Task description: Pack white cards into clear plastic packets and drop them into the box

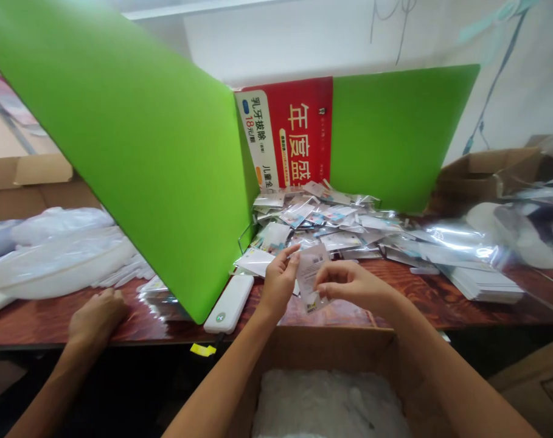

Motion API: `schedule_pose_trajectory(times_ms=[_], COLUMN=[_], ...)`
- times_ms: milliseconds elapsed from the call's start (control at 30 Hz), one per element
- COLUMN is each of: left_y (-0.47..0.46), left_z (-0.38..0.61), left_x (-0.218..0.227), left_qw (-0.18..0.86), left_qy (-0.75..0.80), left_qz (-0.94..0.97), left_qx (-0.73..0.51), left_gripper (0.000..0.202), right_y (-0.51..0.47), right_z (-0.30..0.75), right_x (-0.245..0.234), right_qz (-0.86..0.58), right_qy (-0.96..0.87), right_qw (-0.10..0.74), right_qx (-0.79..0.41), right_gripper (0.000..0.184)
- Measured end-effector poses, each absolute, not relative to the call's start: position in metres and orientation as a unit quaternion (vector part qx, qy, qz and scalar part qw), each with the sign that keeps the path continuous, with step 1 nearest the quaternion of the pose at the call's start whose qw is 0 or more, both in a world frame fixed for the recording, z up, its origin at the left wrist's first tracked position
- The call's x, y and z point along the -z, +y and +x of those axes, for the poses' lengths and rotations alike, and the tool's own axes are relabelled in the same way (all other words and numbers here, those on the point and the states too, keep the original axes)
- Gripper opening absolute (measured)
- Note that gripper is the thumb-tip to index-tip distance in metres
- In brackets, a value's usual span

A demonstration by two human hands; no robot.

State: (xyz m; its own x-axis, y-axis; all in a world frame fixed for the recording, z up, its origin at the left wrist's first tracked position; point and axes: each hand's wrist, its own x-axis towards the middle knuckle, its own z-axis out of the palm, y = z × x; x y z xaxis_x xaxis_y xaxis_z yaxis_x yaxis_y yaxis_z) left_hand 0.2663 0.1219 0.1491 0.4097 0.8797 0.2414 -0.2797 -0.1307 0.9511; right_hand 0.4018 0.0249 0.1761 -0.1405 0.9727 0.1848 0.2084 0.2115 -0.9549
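Between my two hands is a small flat packet (311, 274), a pale printed card in what looks like a clear plastic sleeve, tilted over the table's front edge. My left hand (278, 283) pinches its upper left side between thumb and fingers. At the packet's right side, the curled fingers of my right hand (347, 285) close on its edge. Just behind lies a heap of similar packets (342, 240), overlapping one another. Below my hands stands an open cardboard box (331, 339) with white, plastic-looking material (326, 401) inside.
Green panels (166, 152) stand left and behind, one bearing a red poster (309, 131). A white power bank (230, 303) lies by the left panel. Stacked white cards (481, 283) sit to the right. Another person's hand (98, 313) rests beyond the panel, near white bags (61, 249).
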Motion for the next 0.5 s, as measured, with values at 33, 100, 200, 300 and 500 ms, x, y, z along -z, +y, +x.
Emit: schedule_pose_trajectory(times_ms=[33, 100, 200, 300, 500], left_y=[0.121, 0.120, 0.121, 0.124, 0.129], left_z=[0.267, 0.268, 0.267, 0.266, 0.266], left_x=[-0.149, -0.149, -0.147, -0.143, -0.141], left_qw=[0.605, 0.601, 0.603, 0.619, 0.635], left_qy=[0.259, 0.261, 0.267, 0.268, 0.260], left_qz=[0.587, 0.596, 0.605, 0.597, 0.568], left_qx=[-0.472, -0.463, -0.446, -0.435, -0.455], left_gripper=[0.040, 0.039, 0.041, 0.044, 0.042], right_y=[0.022, 0.015, 0.009, 0.006, 0.010], right_z=[0.401, 0.397, 0.389, 0.382, 0.384], right_x=[-0.178, -0.184, -0.192, -0.197, -0.189], right_qz=[-0.455, -0.427, -0.393, -0.374, -0.424], right_qy=[-0.640, -0.657, -0.672, -0.672, -0.641], right_qw=[0.441, 0.411, 0.384, 0.361, 0.340], right_qx=[-0.435, -0.465, -0.496, -0.528, -0.543], right_gripper=[0.014, 0.012, 0.009, 0.008, 0.023])
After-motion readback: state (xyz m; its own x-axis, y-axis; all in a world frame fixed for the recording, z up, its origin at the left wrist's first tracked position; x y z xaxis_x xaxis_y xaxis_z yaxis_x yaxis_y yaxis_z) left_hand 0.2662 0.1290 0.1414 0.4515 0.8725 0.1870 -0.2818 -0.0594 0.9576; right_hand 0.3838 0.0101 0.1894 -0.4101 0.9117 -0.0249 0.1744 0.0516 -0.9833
